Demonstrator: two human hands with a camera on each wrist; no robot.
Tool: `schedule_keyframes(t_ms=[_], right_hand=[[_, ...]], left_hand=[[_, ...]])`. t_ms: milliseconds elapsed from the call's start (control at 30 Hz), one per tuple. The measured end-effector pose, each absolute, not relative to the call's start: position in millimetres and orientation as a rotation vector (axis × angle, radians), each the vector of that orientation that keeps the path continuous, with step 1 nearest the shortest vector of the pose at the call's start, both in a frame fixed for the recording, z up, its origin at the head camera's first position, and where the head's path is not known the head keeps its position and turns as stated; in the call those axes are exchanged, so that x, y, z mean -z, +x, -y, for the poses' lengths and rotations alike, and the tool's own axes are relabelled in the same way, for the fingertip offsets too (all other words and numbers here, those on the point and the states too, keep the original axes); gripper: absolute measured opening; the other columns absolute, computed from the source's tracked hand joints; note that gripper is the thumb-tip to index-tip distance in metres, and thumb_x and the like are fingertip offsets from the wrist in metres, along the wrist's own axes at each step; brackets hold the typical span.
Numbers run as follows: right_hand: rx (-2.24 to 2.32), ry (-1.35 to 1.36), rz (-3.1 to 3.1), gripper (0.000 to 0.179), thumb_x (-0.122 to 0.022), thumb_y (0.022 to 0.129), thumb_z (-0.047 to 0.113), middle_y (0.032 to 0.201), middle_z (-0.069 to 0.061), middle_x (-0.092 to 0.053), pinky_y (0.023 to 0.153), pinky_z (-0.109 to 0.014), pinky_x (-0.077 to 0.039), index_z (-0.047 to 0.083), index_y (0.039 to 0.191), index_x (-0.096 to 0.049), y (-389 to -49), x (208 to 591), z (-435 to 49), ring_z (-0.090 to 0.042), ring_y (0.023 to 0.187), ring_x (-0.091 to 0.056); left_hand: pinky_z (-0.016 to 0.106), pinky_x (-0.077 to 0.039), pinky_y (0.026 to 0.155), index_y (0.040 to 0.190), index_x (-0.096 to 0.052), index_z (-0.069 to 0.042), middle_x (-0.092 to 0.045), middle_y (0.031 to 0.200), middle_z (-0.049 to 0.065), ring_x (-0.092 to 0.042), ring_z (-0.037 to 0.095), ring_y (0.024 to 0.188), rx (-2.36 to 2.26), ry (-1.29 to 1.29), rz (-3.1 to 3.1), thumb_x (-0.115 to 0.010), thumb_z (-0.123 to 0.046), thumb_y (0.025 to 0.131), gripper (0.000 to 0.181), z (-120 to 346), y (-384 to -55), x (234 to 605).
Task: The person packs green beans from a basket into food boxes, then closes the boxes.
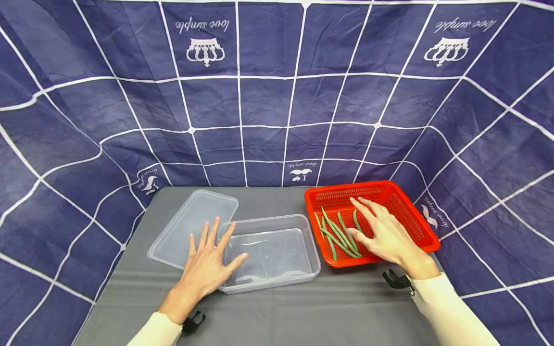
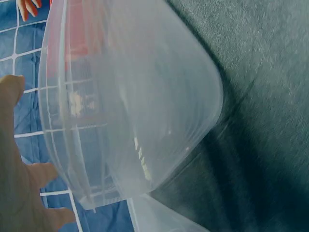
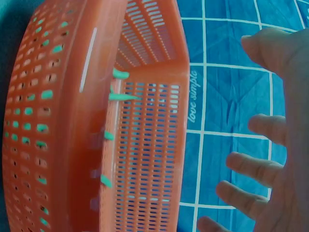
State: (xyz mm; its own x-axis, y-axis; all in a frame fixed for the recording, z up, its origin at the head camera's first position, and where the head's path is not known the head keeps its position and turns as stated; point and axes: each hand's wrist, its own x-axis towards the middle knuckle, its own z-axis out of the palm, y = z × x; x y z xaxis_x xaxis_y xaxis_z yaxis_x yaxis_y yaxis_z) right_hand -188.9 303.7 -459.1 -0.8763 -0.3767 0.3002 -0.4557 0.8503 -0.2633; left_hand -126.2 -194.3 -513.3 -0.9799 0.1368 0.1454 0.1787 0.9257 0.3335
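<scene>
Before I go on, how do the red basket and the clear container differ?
The red basket has slotted walls; the clear container has solid, see-through ones. Green beans lie in the red basket; none show in the clear container. The red basket sits to the right of the clear container. Both are roughly rectangular, open-topped and upright on the gray surface.

The blue cloth [image 1: 266, 102] reads "love simple" repeatedly, with apparently a small "I".
</scene>
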Motion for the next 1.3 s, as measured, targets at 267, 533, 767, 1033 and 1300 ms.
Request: schedule_keyframes(t_ms=[267, 533, 767, 1033, 1300], right_hand=[[-0.470, 0.653, 2.812, 0.086, -0.084, 0.107, 0.044, 0.176, -0.020, -0.054, 0.122, -0.073, -0.053, 0.023, 0.181, -0.046, -196.2, 454.5, -308.6, -0.048, 0.157, -0.055], [-0.449, 0.620, 2.924, 0.084, -0.079, 0.110, 0.053, 0.174, -0.014, -0.055, 0.109, -0.078, -0.059, 0.030, 0.182, -0.043, -206.2, 445.2, -311.5, -0.047, 0.156, -0.058], [-0.465, 0.632, 3.008, 0.083, -0.077, 0.111, 0.054, 0.169, -0.017, -0.058, 0.109, -0.080, -0.059, 0.028, 0.182, -0.043, -221.7, 443.3, -309.5, -0.050, 0.155, -0.060], [-0.449, 0.690, 3.058, 0.079, -0.086, 0.107, 0.042, 0.148, -0.024, -0.068, 0.106, -0.072, -0.063, 0.017, 0.175, -0.054, -241.7, 445.1, -313.6, -0.048, 0.130, -0.075], [-0.502, 0.823, 3.084, 0.078, -0.095, 0.097, 0.027, 0.135, -0.028, -0.075, 0.109, -0.069, -0.062, 0.002, 0.164, -0.062, -253.6, 450.9, -325.5, -0.046, 0.123, -0.076]], left_hand=[[0.090, -0.021, 0.136, 0.187, -0.031, -0.030, -0.021, 0.195, 0.023, -0.021, 0.057, 0.179, 0.606, -0.206, 2.945, -0.067, -0.078, 0.106, 0.101, 189.6, -118.0, 526.6], [0.083, -0.024, 0.140, 0.188, -0.024, -0.020, -0.018, 0.195, 0.027, -0.025, 0.059, 0.178, 0.718, -0.171, 2.961, -0.066, -0.077, 0.108, 0.107, 187.8, -109.4, 533.7], [0.080, -0.026, 0.141, 0.188, -0.019, -0.010, -0.015, 0.195, 0.028, -0.027, 0.060, 0.177, 0.759, -0.160, 2.975, -0.067, -0.074, 0.109, 0.113, 188.0, -106.3, 537.8], [0.078, -0.043, 0.132, 0.188, -0.011, -0.006, -0.004, 0.198, 0.022, -0.033, 0.060, 0.174, 0.838, -0.124, 2.994, -0.069, -0.071, 0.110, 0.117, 189.5, -107.8, 537.1], [0.074, -0.054, 0.123, 0.188, -0.011, -0.005, -0.003, 0.198, 0.019, -0.038, 0.056, 0.173, 0.881, -0.126, 2.978, -0.073, -0.065, 0.110, 0.116, 189.1, -108.3, 540.6]])
